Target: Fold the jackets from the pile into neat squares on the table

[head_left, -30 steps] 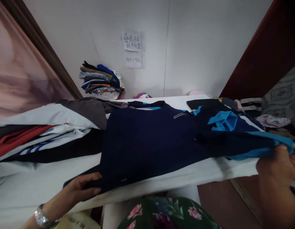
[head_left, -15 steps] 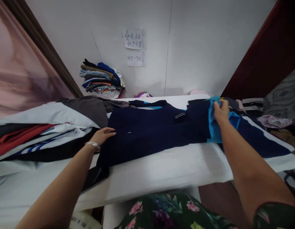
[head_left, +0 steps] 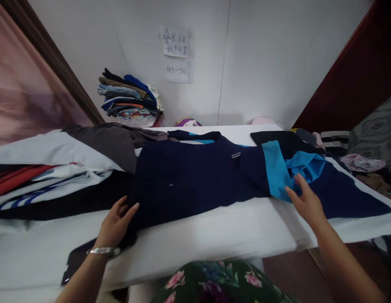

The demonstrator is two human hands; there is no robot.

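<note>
A navy garment (head_left: 195,181) lies spread across the white table, with two short white stripes toward its right and a small pale mark toward its left. Turquoise fabric (head_left: 276,168) forms a band at its right end. My left hand (head_left: 116,221), with a silver bracelet at the wrist, is at the garment's lower left edge, thumb and fingers apart. Over by the turquoise band my right hand (head_left: 306,200) has its fingers spread, their tips close to the cloth; whether they touch it is unclear. Bunched turquoise cloth (head_left: 309,164) lies just beyond that hand.
On the left are heaped clothes, including a grey and white garment (head_left: 97,147) and a red one (head_left: 21,179). A folded clothes stack (head_left: 130,99) stands by the wall. A black flat object (head_left: 77,256) lies near the front edge of the white table (head_left: 214,235).
My right hand has let go of the turquoise fabric, which now lies flatter, and has come down toward me. My left hand has moved nearer and slightly left along the garment's edge.
</note>
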